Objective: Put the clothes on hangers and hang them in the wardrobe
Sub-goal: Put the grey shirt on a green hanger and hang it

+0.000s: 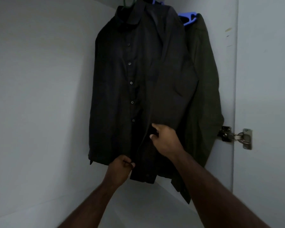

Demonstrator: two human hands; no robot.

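Black button shirt (125,89) and olive shirt (202,96) are already hanging inside the wardrobe (39,96), left hand (120,168) pinching the black hem, right hand (163,139) fingers curling round the placket—likely final straightening; further clothes not showing.

Black button-up shirt (132,79): woven cloth, matt, smooth with soft creases; its buttons (131,82) look like hard plastic with a faint sheen. Dark olive garment (204,96) behind it: cloth, matt, slightly coarser in look. Blue hanger (187,18): moulded plastic, smooth, mildly glossy. Green hanger hook (125,4): material cannot be told, smooth finish. Wardrobe side panel (39,96): flat laminate-like board, pale, matt, smooth. Wardrobe door (263,79): same pale smooth finish, with a few scuff marks near the top edge. Door hinge (235,136): bare metal, dull silver, lightly reflective.
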